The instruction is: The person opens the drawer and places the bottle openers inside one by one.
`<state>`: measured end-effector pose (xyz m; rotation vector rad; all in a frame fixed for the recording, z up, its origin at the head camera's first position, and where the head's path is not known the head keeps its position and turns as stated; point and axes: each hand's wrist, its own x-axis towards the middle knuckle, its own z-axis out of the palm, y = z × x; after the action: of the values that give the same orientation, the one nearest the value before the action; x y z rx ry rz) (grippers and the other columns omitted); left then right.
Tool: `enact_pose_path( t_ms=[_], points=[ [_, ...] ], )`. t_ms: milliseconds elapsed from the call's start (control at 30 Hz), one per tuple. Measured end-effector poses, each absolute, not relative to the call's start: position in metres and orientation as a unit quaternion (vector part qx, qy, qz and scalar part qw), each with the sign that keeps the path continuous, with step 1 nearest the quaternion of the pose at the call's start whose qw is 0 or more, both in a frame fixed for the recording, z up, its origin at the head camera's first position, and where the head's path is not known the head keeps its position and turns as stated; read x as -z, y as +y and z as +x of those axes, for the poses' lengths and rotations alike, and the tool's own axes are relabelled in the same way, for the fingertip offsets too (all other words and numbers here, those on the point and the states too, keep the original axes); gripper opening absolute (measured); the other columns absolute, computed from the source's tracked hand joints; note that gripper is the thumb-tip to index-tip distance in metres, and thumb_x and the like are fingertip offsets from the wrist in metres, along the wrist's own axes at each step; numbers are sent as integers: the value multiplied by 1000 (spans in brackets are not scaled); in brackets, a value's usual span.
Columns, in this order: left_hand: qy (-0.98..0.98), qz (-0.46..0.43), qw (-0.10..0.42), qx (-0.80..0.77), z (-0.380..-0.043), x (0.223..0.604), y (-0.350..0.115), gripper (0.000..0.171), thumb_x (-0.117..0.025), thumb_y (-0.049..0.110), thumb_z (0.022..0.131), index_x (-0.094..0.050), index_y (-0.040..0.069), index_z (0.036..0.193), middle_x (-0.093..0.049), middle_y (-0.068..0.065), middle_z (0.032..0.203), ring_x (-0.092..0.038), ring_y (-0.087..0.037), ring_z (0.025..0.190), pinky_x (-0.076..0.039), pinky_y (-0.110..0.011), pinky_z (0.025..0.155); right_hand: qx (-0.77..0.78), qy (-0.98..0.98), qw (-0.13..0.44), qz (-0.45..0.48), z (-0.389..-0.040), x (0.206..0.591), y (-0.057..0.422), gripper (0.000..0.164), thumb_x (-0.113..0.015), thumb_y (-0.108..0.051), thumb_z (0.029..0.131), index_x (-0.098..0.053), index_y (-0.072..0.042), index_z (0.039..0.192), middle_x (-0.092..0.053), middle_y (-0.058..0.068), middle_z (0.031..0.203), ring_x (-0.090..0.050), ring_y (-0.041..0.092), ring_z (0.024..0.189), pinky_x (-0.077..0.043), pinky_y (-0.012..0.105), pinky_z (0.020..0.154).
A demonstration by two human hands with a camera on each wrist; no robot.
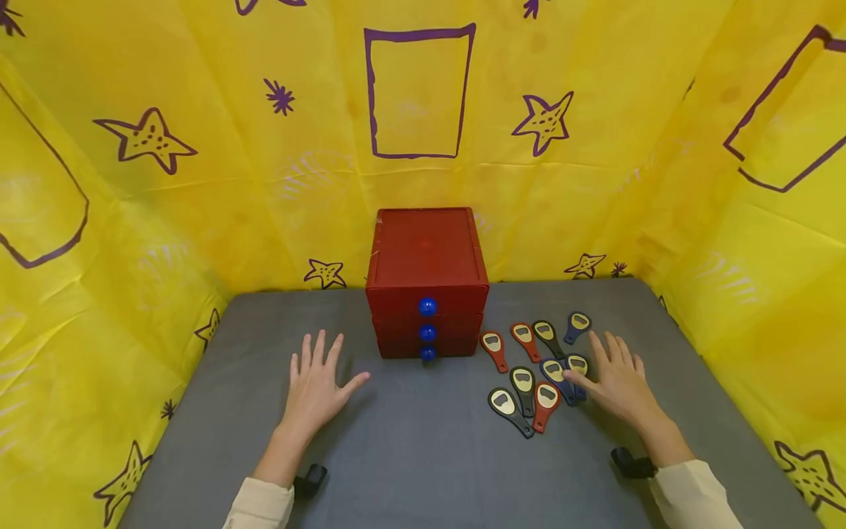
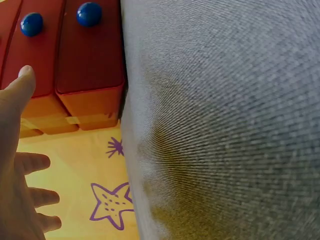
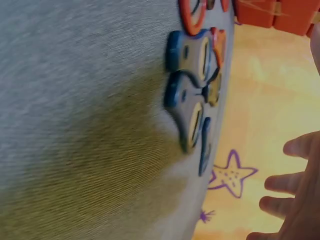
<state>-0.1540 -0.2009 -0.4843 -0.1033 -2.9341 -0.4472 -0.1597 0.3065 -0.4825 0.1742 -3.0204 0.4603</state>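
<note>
My left hand (image 1: pixel 318 389) hovers over the left part of the table, fingers spread, holding nothing. In the head view my right hand (image 1: pixel 617 382) is spread out beside a loose group of bottle openers, its thumb overlapping a blue bottle opener (image 1: pixel 552 369); the right wrist view shows the hand raised off the table. Several openers lie flat there, among them a red bottle opener (image 1: pixel 546 397), a black bottle opener (image 1: pixel 505 404) and another blue bottle opener (image 1: pixel 578 322). A red drawer box (image 1: pixel 426 250) with blue knobs (image 1: pixel 427 306) stands at the back middle, its drawers closed.
Grey cloth covers the table (image 1: pixel 423 448). Yellow fabric walls (image 1: pixel 264 184) with purple drawings enclose the back and both sides. Dark wrist cameras (image 1: pixel 311 481) are strapped at both wrists, next to light sleeves (image 1: pixel 261 503).
</note>
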Motion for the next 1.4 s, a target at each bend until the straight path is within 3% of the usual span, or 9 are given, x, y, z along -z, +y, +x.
enact_pose_path(
  t_ms=[767, 1133, 1400],
  points=[
    [-958, -30, 9, 286, -162, 477, -192, 93, -61, 61, 86, -22, 14, 156, -21, -21, 160, -12, -42, 149, -14, -70, 114, -227, -969, 16, 95, -179, 450, 268, 93, -58, -54, 92, -15, 1, 154, -17, 34, 154, -17, 55, 140, -16, 75, 106],
    [-923, -38, 30, 382, -166, 466, -189, 82, -63, 49, 90, -24, 17, 155, -24, -16, 160, -23, -39, 147, -25, -67, 112, -297, -946, 26, 130, -185, 438, 256, 85, -60, -44, 94, -16, -6, 156, -17, 28, 158, -19, 53, 141, -21, 76, 104],
    [-910, -47, 49, 409, -168, 456, -187, 77, -64, 44, 91, -29, 15, 153, -32, -13, 158, -31, -35, 144, -26, -64, 113, -337, -929, 21, 149, -187, 425, 245, 79, -61, -39, 95, -21, -7, 155, -19, 25, 159, -21, 50, 143, -23, 75, 105]
  ],
)
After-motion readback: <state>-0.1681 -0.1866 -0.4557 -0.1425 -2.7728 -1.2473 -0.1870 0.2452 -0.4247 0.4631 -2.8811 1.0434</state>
